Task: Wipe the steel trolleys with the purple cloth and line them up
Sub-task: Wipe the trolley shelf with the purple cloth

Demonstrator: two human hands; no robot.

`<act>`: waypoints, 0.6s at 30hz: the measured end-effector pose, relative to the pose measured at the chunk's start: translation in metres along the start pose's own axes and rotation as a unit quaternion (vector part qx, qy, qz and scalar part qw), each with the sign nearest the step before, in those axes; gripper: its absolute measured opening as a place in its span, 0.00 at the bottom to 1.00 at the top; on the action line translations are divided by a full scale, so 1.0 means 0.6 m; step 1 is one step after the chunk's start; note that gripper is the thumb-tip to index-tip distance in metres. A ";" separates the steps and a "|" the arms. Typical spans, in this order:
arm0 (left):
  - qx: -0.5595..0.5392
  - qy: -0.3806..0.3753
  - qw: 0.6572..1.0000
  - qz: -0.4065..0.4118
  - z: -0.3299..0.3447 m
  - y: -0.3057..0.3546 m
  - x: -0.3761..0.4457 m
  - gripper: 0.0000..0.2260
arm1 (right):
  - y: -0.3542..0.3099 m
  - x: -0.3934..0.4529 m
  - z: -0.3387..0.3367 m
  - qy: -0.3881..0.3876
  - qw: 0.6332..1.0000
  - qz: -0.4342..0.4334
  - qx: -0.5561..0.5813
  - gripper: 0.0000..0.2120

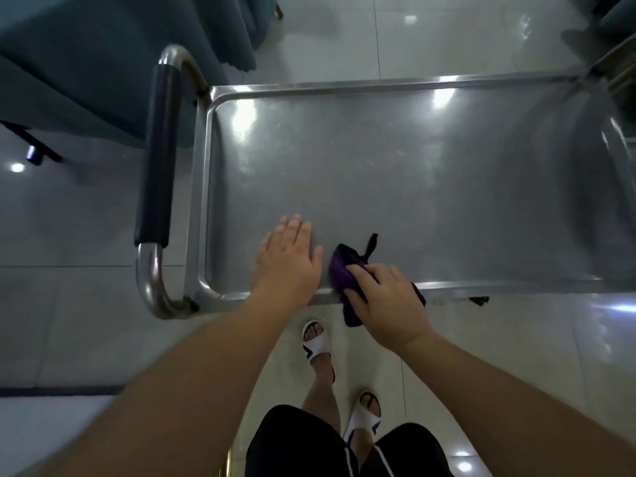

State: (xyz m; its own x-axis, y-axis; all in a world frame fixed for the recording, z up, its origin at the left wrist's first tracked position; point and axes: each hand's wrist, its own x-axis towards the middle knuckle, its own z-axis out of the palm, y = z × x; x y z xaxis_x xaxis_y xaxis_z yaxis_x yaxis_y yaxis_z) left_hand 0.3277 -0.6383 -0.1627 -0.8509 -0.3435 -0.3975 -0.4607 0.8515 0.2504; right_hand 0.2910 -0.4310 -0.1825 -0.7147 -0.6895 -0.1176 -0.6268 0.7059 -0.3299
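Observation:
A steel trolley [413,173] fills the middle of the head view, its flat top tray shiny and bare. Its handle with a dark grip [156,156] is at the left end. My left hand [290,259] lies flat, fingers straight, on the tray near the front rim. Just to its right, my right hand [389,297] grips the bunched purple cloth [340,273] over the front rim of the tray. A dark loop of the cloth sticks up onto the tray.
Teal fabric [86,63] hangs over furniture at the back left, close to the handle. Another steel frame [616,63] shows at the far right corner. Glossy light floor tiles [69,304] surround the trolley. My feet in white sandals stand below the front rim.

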 end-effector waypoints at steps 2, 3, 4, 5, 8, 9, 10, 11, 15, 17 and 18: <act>-0.003 -0.003 1.000 0.013 0.015 0.018 -0.049 0.28 | -0.007 -0.007 -0.014 -0.039 0.999 0.001 0.028 0.21; -0.005 0.000 1.000 0.016 0.022 0.026 -0.073 0.28 | -0.008 -0.016 -0.018 -0.054 0.998 -0.004 0.035 0.22; -0.006 0.005 1.000 0.016 0.029 0.033 -0.095 0.28 | -0.009 -0.029 -0.021 -0.063 0.997 -0.010 0.043 0.22; -0.009 0.009 1.000 0.012 0.036 0.038 -0.118 0.27 | -0.008 -0.047 -0.022 -0.068 0.996 -0.014 0.053 0.22; -0.021 0.019 0.999 -0.019 0.054 0.043 -0.186 0.27 | 0.000 -0.108 -0.016 -0.065 0.993 0.002 0.095 0.22; -0.022 0.022 0.999 -0.029 0.063 0.040 -0.206 0.27 | 0.004 -0.127 -0.010 -0.063 0.992 0.014 0.108 0.22; -0.024 0.020 0.999 -0.036 0.071 0.037 -0.225 0.27 | 0.009 -0.145 -0.003 -0.067 0.991 0.024 0.116 0.22; -0.027 0.013 0.999 -0.044 0.080 0.033 -0.242 0.27 | 0.013 -0.162 0.006 -0.074 0.990 0.032 0.119 0.22; -0.025 -0.015 0.996 -0.079 0.122 -0.001 -0.296 0.28 | 0.024 -0.199 0.052 -0.110 0.985 0.051 0.125 0.20; -0.021 -0.026 0.995 -0.092 0.144 -0.023 -0.307 0.27 | 0.024 -0.201 0.076 -0.122 0.981 0.063 0.141 0.20; -0.020 -0.028 0.995 -0.098 0.156 -0.035 -0.308 0.27 | 0.024 -0.200 0.090 -0.122 0.979 0.067 0.148 0.21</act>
State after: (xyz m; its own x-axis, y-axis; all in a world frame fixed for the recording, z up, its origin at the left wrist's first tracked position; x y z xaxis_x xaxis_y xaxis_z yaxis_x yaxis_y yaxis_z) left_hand 0.5184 -0.5555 -0.1772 -0.7286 -0.4781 -0.4904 -0.6274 0.7531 0.1979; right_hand 0.3845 -0.3472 -0.2235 -0.6667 -0.6374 -0.3862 -0.3887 0.7396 -0.5495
